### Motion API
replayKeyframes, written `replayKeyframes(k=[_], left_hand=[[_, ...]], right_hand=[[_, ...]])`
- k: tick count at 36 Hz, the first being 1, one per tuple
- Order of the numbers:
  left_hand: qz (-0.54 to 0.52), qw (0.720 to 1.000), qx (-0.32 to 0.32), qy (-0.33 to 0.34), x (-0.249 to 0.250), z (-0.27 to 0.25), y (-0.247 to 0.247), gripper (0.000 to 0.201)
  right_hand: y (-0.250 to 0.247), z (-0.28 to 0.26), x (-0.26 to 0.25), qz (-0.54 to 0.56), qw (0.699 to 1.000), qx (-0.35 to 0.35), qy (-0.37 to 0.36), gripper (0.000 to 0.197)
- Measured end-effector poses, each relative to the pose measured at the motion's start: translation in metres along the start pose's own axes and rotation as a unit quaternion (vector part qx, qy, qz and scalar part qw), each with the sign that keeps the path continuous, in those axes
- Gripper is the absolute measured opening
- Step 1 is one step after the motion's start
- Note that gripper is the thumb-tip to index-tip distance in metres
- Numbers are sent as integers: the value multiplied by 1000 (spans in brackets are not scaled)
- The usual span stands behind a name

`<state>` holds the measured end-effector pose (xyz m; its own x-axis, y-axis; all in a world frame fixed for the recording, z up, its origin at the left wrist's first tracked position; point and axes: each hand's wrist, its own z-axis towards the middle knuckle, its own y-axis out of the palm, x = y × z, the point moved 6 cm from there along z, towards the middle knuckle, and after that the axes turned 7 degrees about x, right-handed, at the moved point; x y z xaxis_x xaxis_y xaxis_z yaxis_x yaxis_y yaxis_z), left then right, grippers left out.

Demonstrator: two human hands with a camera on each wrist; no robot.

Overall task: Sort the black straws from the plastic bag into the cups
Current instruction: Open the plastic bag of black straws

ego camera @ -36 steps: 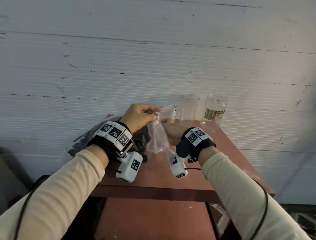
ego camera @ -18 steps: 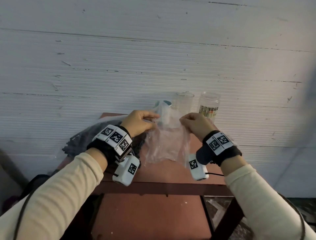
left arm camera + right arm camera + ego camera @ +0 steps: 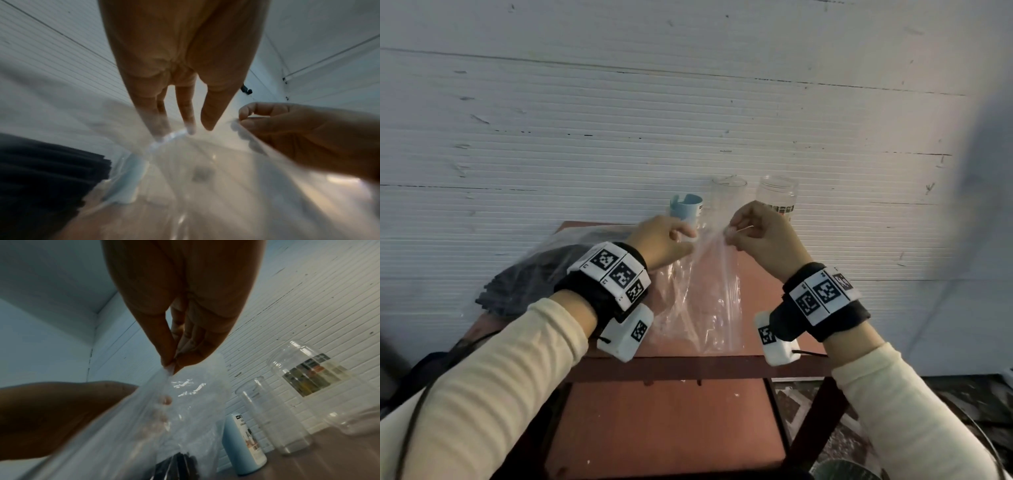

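Head view, left to right. At my far left the black straws (image 3: pixel 530 277) lie in a bundle inside the plastic bag (image 3: pixel 702 294), on the left part of the red bench (image 3: pixel 753 281); the bundle hangs partly past the bench's left edge. The bag's loose clear end is lifted above the bench, toward the middle.

My left hand (image 3: pixel 661 241) is at the bag's raised end. Its grip: fingers nearly straight and reaching into or against the film, not curled round it. From the left wrist the fingertips (image 3: pixel 190 128) show blurred at the bag's rim, and whether they are inside the opening I cannot tell.

Behind the hands, against the white wall (image 3: pixel 688 120), stands a blue cup (image 3: pixel 686 207), upright. Just right of it is a tall clear cup (image 3: pixel 726 195), then a clear jar (image 3: pixel 777 193) with a printed label. All three are partly hidden by hands and film.

My right hand (image 3: pixel 767 236) closes its grip on the bag's top edge. From the right wrist, thumb and fingers (image 3: pixel 191 356) pinch the film tight and hold it up.
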<state>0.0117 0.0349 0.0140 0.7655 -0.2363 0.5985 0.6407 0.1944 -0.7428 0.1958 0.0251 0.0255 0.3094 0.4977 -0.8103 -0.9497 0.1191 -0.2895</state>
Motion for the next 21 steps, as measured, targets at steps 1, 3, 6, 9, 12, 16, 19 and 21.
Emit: replayKeyframes(k=[1,3,6,9,12,16,19,21], left_hand=[[-19,1000,24,3,4,1,-4,22],[-46,997,60,7,12,2,-9,20],[-83,991,98,26,22,3,-16,19],[-162,984,71,10,26,4,-13,22],[-250,968,14,-32,26,4,-4,23],[-310,949,-21,-50,21,2,1,6],[-325,944,-28,-57,15,-1,2,5],[-347,935,-32,-64,13,-2,2,6]], right_hand=[[2,1,-1,1,1000,0,-1,15],[6,2,-2,0,1000,-7,-5,18],[13,-1,-5,3,1000,-18,-8,17],[19,-3,-8,5,1000,-26,-12,18],[24,-4,-9,16,1000,-26,-9,20],[26,-4,-7,27,999,-34,-2,19],[28,-7,-6,42,997,-58,5,13],[30,-8,-6,52,996,-70,8,12]])
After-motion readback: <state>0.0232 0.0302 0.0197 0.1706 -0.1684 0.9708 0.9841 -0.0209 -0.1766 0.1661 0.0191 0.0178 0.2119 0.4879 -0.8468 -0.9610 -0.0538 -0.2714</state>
